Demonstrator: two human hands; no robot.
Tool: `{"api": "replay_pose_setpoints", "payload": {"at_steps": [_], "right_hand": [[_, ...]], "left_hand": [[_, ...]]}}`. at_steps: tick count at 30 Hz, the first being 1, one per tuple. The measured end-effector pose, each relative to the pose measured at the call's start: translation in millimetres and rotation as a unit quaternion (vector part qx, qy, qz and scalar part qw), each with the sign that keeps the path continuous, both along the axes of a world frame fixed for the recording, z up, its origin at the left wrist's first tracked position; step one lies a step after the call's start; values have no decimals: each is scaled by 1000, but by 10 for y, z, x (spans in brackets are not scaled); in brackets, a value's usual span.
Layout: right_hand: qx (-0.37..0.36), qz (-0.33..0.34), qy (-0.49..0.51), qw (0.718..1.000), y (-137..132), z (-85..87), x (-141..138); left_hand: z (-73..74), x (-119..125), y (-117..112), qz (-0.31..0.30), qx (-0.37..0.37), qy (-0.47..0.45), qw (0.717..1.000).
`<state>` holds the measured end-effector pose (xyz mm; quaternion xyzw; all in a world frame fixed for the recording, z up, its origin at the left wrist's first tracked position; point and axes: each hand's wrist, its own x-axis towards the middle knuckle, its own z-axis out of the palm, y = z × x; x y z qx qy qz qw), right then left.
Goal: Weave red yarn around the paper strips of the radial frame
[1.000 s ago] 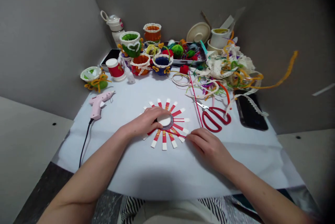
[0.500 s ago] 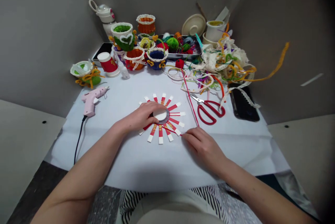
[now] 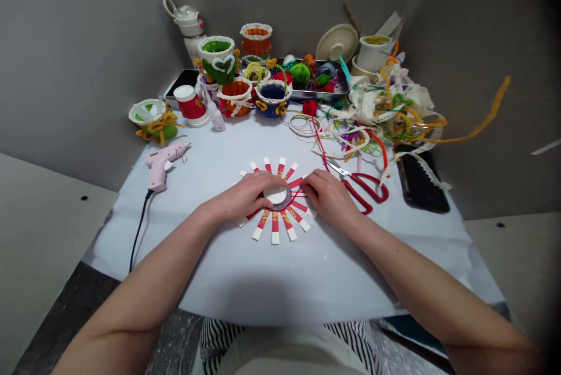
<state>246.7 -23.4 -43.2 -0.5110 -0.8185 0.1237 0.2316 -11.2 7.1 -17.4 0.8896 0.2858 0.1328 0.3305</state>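
A paper cup cut into strips (image 3: 275, 221) lies splayed like a sun on the white-covered table, its round base (image 3: 276, 195) in the centre. My left hand (image 3: 246, 193) is closed around that base from the left, thumb at the near side and fingers at the far side. On the right, my right hand (image 3: 329, 197) pinches red yarn (image 3: 321, 148) just above the right-hand strips. The yarn runs from a small red ball (image 3: 310, 107) down to my fingers and on to the base. Red-handled scissors (image 3: 374, 187) lie just beyond my right hand, partly covered by it.
A pink glue gun (image 3: 162, 166) with a black cord is at left. Yarn-covered cups (image 3: 272, 97), a red paper cup (image 3: 191, 106) and a tray of yarn balls (image 3: 302, 94) line the back. Tangled trims (image 3: 394, 103) and a black phone (image 3: 423, 182) occupy the right.
My right hand has moved up and away from me, carrying the yarn from the lower right to the right side of the splayed cup. My left hand keeps its hold.
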Motion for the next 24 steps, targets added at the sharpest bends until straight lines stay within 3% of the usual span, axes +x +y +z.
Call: {"api": "replay_pose_setpoints", "payload": {"at_steps": [6, 14, 20, 24], "right_hand": [[-10, 1, 38, 999, -13, -42, -6], [3, 3, 56, 998, 1, -75, 12], [19, 50, 86, 995, -96, 47, 48], [38, 84, 54, 994, -270, 120, 95]], "left_hand": [[43, 20, -75, 2, 9, -5, 1000], [24, 119, -116, 119, 18, 37, 992], [9, 23, -42, 76, 38, 38, 996], [15, -37, 6, 49, 37, 43, 997]]}}
